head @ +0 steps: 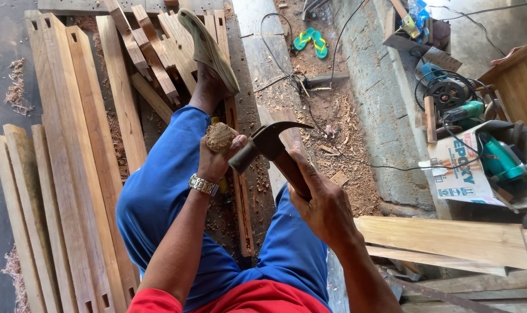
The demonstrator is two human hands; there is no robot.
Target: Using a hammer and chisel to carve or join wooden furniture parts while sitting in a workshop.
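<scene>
Hammer work fills the middle of the view: the right hand (327, 206) is clenched round the brown wooden handle of a dark steel claw hammer (272, 148), whose head sits just beside the left hand (217, 156), claw pointing right. The left hand is wrapped tight around a chisel with a yellow handle and a battered, mushroomed wooden butt (219, 137); the butt pokes out above the fist, and a bit of yellow handle shows below the wrist. The hammer's striking face is at or nearly at the butt; whether they touch I cannot tell. A silver metal wristwatch (203, 185) sits on the left wrist.

The chisel stands over a narrow reddish wooden rail (243, 203) that runs between the person's legs in blue trousers (159, 191). 1 foot in a tan rubber sandal (208, 49) rests further up, on a heap of short notched timber pieces (153, 55).

Long pale planks with small square mortise holes (72, 162) lie side by side to the left. Wood shavings (339, 124) cover the floor to the right, where 2 turquoise flip-flops (311, 40) lie well apart from the hands. Further right, a green power drill (501, 159) rests on a white cardboard box (463, 174), with a black coiled cable (449, 90) just above it.
</scene>
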